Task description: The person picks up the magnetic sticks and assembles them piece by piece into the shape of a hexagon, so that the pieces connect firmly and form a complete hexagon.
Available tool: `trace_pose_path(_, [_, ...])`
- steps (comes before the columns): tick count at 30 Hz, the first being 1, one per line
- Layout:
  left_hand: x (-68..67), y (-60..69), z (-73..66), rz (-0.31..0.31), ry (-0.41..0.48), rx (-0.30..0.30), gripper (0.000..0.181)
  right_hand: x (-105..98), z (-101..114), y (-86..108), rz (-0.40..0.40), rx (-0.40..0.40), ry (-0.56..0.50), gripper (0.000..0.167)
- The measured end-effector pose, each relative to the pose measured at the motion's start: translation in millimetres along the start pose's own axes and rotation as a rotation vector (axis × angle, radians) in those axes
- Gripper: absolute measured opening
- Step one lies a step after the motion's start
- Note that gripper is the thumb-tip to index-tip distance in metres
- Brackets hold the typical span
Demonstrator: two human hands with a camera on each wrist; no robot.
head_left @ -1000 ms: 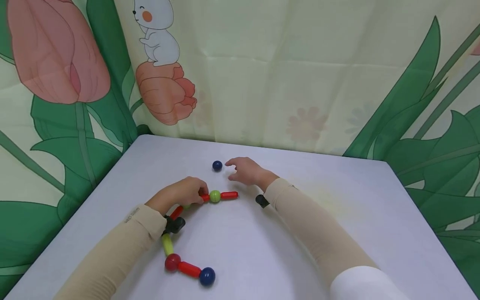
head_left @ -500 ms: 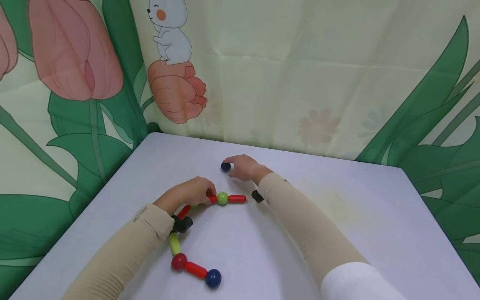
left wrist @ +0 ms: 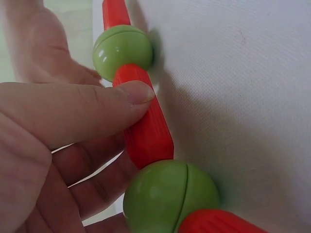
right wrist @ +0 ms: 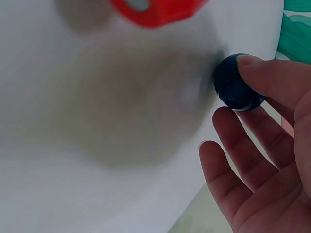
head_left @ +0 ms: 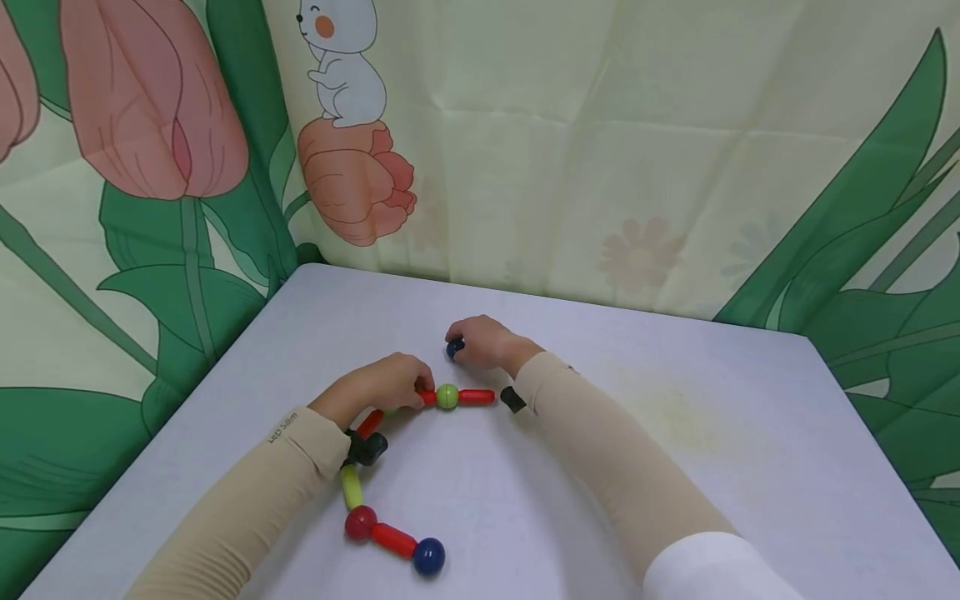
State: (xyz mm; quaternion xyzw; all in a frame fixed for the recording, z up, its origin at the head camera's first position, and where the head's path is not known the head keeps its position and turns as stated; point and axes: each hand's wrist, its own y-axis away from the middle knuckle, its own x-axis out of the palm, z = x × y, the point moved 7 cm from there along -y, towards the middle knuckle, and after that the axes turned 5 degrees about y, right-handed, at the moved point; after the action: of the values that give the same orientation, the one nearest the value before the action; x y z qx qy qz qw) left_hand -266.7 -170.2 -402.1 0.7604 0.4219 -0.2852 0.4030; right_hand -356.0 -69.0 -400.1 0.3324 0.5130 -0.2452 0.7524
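My left hand (head_left: 386, 385) pinches a red rod (left wrist: 148, 128) between thumb and fingers. That rod joins two green balls, the near one (left wrist: 167, 194) and the far one (left wrist: 124, 51). Beyond the far ball, a red rod (head_left: 477, 397) points right with a free end. My right hand (head_left: 491, 343) pinches a dark blue ball (right wrist: 231, 85) between thumb and fingers, just behind that free end and apart from it. The chain curves back toward me through a yellow-green rod (head_left: 351, 487), a red ball (head_left: 361, 522), a red rod (head_left: 393, 540) and another blue ball (head_left: 429, 557). My left wrist hides part of it.
The pieces lie on a white table (head_left: 675, 467). A patterned cloth (head_left: 525, 167) with flowers and a white animal hangs behind the table's far edge. Black wrist cameras sit at my left wrist (head_left: 366, 448) and right wrist (head_left: 513, 400).
My right hand has reached the loose blue ball, taken hold of it and drawn it slightly toward me. My left hand keeps its grip on the red rod. The head view has shifted a little.
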Motion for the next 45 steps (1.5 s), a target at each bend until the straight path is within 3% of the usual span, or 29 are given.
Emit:
trace_pose_path(10, [0.0, -1.9, -0.3, -0.001, -0.011, -0.015, 0.017, -0.9, -43.7, 32.8, -0.021, 0.077, -0.046, 0.027])
trace_pose_path(17, [0.5, 1.4, -0.1, 0.0, -0.009, -0.009, 0.016, 3.1, -60.6, 64.2, -0.005, 0.103, -0.049, 0.026])
trace_pose_path(29, [2.3, 1.1, 1.7, -0.004, -0.009, 0.002, 0.016, 15.4, -52.3, 103.0, -0.04, 0.043, -0.046, 0.024])
trace_pose_path(35, [2.2, 1.9, 0.7, 0.0, -0.017, 0.0, 0.017, 20.0, -41.6, 108.0, -0.062, 0.0, -0.1, 0.025])
trace_pose_path(45, [0.8, 1.4, -1.5, 0.0, -0.021, 0.004, 0.017, 27.4, -36.6, 109.3, -0.058, 0.04, -0.148, 0.035])
